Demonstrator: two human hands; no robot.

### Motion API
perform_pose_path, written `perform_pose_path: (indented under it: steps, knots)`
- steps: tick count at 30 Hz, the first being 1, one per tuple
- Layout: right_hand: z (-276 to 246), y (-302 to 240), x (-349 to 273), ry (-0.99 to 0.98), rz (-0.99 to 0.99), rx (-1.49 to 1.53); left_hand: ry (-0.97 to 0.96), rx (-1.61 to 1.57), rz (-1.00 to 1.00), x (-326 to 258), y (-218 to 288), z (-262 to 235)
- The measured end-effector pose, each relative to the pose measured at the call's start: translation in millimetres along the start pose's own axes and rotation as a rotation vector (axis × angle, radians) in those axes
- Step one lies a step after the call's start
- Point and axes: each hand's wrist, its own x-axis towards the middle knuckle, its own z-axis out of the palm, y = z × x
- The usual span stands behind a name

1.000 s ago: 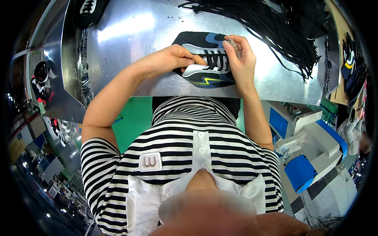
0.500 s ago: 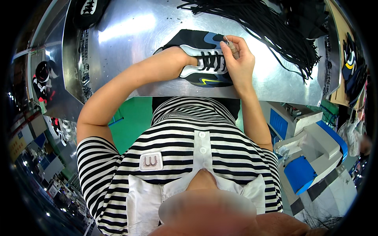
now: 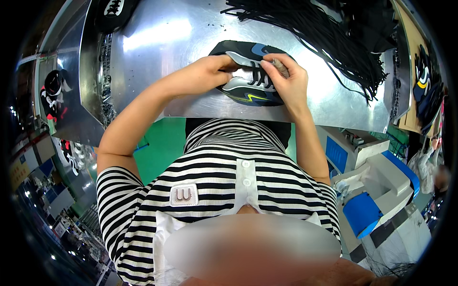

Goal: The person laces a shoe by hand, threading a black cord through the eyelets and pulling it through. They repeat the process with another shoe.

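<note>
A black shoe upper [image 3: 255,97] with blue and yellow accents and a silver-white lace panel lies sideways near the table's front edge. Black lace [image 3: 257,74] crosses between its eyelets. At the shoe's opening, my left hand [image 3: 214,71] is closed on the upper's edge, its fingertips partly hidden inside. Over the far row of eyelets, my right hand [image 3: 290,78] grips a small tool [image 3: 280,68] with a beige wrapped handle. Its thumb and forefinger pinch close to the lace; the tool's tip cannot be made out.
A thick bundle of black laces [image 3: 329,43] spreads over the far right of the metal table [image 3: 157,62]. Another black shoe [image 3: 113,12] stands at the far left. A white and blue machine [image 3: 377,186] is at my right, and several shoe parts [image 3: 422,86] lie on a side board.
My left hand has drawn back out of the shoe to its opening edge. My right hand has shifted slightly left along the eyelets, and the tool's thin metal shaft no longer shows.
</note>
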Motion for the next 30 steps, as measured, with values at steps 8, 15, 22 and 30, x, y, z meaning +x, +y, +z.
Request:
perform_pose_path:
  steps: [8,15,22,30]
  knots:
    - [2,-3,2,-0.107,0.032,-0.136,0.389,-0.293,-0.154,25,-12,27]
    - [5,-8,5,-0.133,0.054,-0.273,0.457,-0.051,-0.062,33,-28,31]
    - [7,-8,5,-0.093,0.059,-0.235,0.406,-0.066,-0.051,34,-19,26]
    - [1,2,2,-0.067,0.151,0.067,0.365,-0.313,-0.08,43,-19,13]
